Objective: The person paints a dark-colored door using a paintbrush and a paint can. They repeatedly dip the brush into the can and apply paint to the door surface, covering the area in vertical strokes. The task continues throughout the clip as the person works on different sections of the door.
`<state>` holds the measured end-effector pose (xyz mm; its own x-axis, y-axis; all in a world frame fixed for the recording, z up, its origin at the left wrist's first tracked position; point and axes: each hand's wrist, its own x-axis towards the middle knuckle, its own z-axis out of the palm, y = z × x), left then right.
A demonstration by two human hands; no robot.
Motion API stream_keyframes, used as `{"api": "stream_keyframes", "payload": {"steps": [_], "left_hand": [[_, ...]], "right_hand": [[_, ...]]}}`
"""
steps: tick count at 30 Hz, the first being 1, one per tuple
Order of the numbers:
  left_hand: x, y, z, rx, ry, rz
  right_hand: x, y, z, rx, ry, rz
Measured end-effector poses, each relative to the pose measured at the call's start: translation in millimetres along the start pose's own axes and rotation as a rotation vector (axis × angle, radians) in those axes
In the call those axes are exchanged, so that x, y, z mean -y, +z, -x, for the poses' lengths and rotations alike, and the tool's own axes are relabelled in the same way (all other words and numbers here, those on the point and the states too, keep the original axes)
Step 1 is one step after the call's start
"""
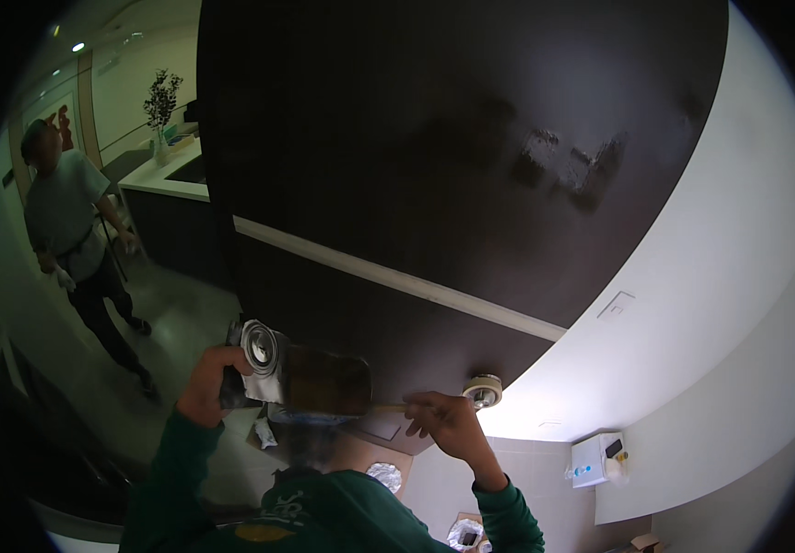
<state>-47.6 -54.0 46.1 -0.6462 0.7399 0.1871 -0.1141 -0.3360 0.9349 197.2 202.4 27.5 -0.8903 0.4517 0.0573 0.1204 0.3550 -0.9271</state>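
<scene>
My left hand [202,387] is wrapped around a silvery-white roll [262,348] whose coiled end shows its rings. Beside the roll, a brown, glossy, rectangular piece [328,382] reaches toward my right hand; I cannot tell whether it is a sheet or a solid plate. From its right end runs a thin pale strip [388,407], pinched by the bent fingers of my right hand [445,422]. Just right of that hand, a cream ring-shaped roll [482,392], like tape, sits at the lower edge of the dark panel [397,318].
A pale band [397,276] crosses the large dark surface. On the left, another person [79,221] stands near a counter [162,170] with a vase of branches. Crumpled foil-like pieces [384,476] lie below my hands. A white box [595,459] is at the right.
</scene>
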Motion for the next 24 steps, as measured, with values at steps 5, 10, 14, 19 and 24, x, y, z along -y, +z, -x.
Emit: {"api": "stream_keyframes", "payload": {"steps": [5, 10, 14, 19, 24], "left_hand": [[7, -15, 8, 0.105, 0.347, -0.312], [6, -29, 5, 0.073, 0.461, -0.7], [37, -64, 0, 0.112, 0.396, -0.611], [24, -55, -9, 0.2, 0.516, -0.753], [37, -66, -11, 0.245, 0.395, -0.508]], "right_hand": [[-19, -13, 9, -0.03, 0.105, -0.157], [-35, -14, 15, -0.168, 0.127, -0.62], [-18, -17, -1, -0.317, -0.111, -0.938], [66, -44, -15, -0.583, -0.627, -0.693], [189, -56, -23, -0.912, -0.921, -0.065]]}}
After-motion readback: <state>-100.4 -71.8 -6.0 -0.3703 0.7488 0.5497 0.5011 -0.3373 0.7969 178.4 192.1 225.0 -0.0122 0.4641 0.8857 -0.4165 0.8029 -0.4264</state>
